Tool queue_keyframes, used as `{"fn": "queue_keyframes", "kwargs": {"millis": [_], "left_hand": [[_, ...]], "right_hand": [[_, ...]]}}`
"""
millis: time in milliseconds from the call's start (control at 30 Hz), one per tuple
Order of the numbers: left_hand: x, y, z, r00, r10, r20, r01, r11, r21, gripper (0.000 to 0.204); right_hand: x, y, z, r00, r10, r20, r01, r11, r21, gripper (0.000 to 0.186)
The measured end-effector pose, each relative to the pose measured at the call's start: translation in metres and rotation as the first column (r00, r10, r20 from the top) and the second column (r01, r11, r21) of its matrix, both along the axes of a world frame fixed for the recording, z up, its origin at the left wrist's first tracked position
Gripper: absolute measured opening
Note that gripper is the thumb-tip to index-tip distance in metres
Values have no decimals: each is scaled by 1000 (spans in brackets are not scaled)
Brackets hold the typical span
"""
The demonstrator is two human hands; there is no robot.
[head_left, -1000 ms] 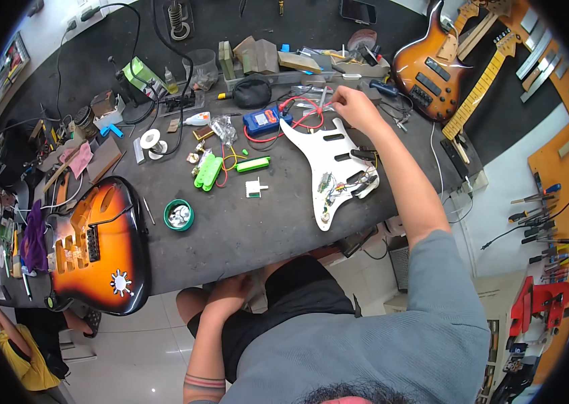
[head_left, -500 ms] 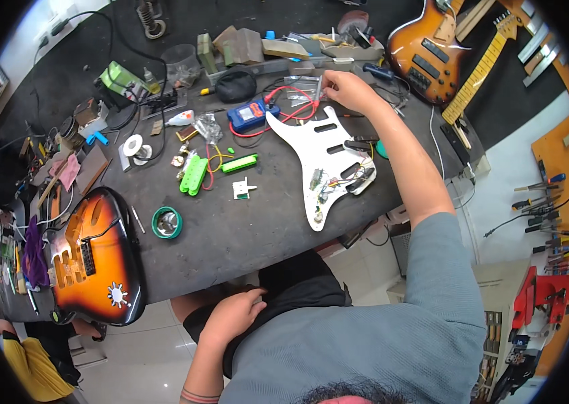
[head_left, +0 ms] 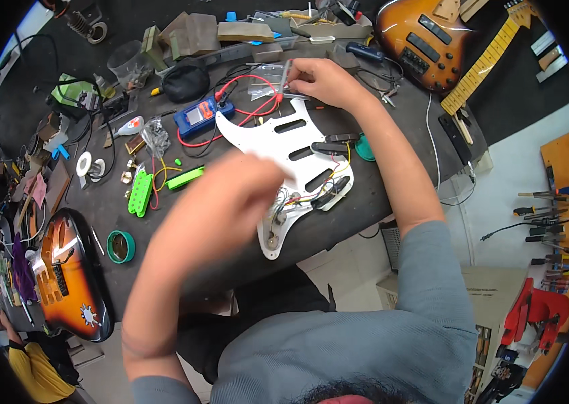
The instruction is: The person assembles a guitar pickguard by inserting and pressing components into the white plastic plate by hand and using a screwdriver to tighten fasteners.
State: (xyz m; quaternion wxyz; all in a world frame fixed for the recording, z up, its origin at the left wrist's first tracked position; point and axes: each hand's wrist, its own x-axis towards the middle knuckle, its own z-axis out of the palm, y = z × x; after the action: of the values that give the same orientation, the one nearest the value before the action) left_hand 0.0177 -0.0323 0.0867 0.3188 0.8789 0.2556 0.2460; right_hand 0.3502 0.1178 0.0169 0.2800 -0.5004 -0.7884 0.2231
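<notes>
Our left hand (head_left: 230, 202) has risen from our lap, blurred, grip unreadable. At twelve o'clock, our right hand (head_left: 321, 81) pinches a thin probe (head_left: 286, 73), steadying it over the white pickguard (head_left: 298, 161).

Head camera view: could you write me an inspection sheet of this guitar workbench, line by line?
Surface: dark bench top, crowded toward the back and left.
Job's things: white pickguard lies flat, pickups and coloured wires attached; a thin grey tool is pinched above its top end.
Clutter: blue meter, green pickup covers, green tape roll, black pouch, wood blocks.
Hands: right hand grips the thin grey tool; left hand is raised over the bench, blurred, grip unclear.
Cables: red meter leads loop across the pickguard's top; black cables at far left.
Surroundings: sunburst guitar body at left, second sunburst guitar at upper right, tool rack on the right.
</notes>
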Motion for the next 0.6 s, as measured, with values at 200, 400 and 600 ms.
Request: {"fn": "queue_keyframes", "kwargs": {"millis": [200,400,600], "left_hand": [[76,134,-53,958,181,-221,-57,880,471,23],[66,157,-58,834,466,-295,-71,621,780,22],[77,124,-43,872,438,-219,-119,624,772,22]], "right_hand": [[5,6,1,985,23,172,-61,973,224,13],[20,-4,4,938,18,347,-103,968,229,14],[26,-19,21,976,1,219,-27,993,119,14]]}}
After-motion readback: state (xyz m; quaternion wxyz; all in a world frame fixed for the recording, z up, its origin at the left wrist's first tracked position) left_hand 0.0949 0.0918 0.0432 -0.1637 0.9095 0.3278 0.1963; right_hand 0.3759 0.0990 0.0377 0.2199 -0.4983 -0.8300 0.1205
